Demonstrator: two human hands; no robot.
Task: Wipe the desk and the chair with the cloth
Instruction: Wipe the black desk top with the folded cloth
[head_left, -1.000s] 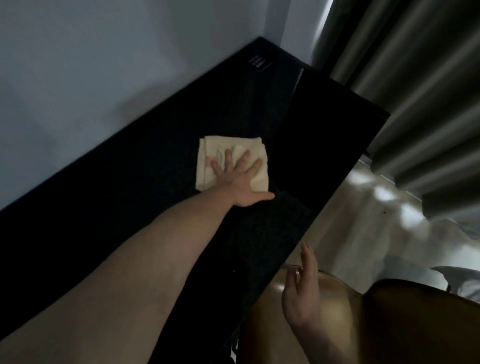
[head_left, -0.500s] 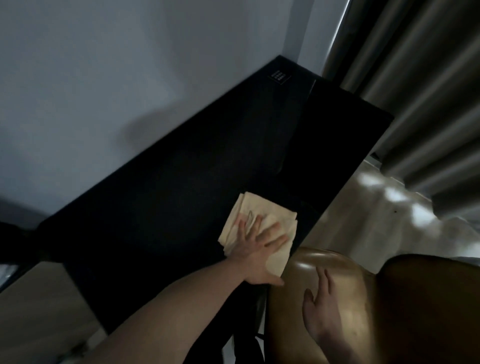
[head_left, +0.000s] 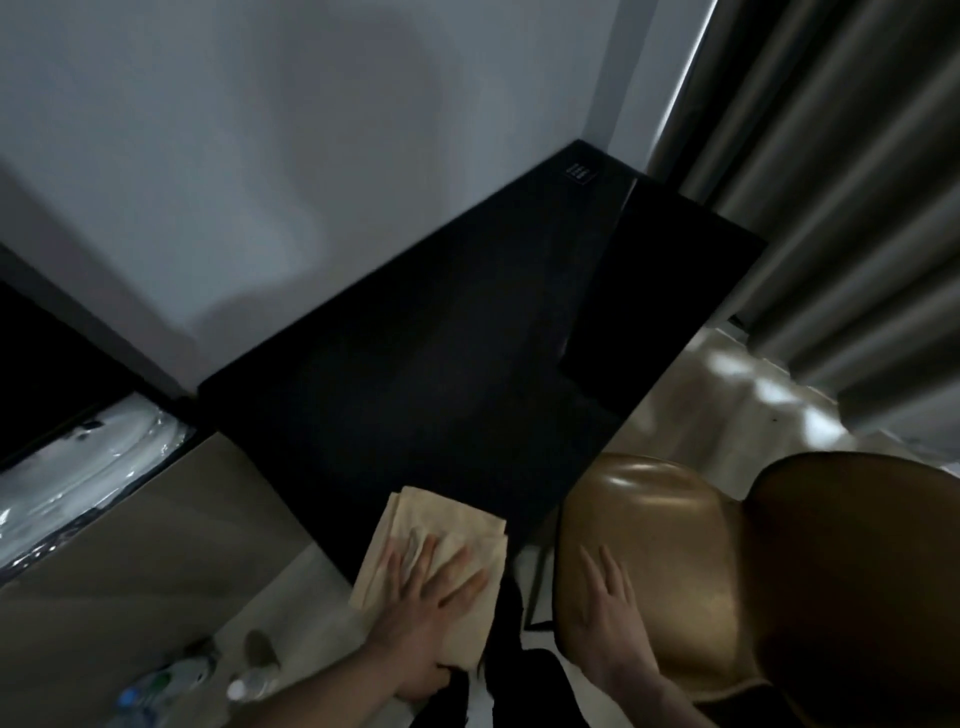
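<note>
A folded beige cloth lies on the near left corner of the black desk. My left hand presses flat on the cloth with fingers spread and straight. A brown leather chair stands to the right of the desk's near edge. On its rounded backrest my right hand rests flat, fingers straight and holding nothing. The cloth's near edge hangs slightly past the desk corner under my palm.
A white wall runs behind the desk. Grey curtains hang at the right. A lower beige surface adjoins the desk on the left, with plastic bottles below it. Pale floor shows beyond the chair.
My left hand has dragged the cloth from the desk's middle toward me to the near left corner. My right hand has settled flat on the chair backrest.
</note>
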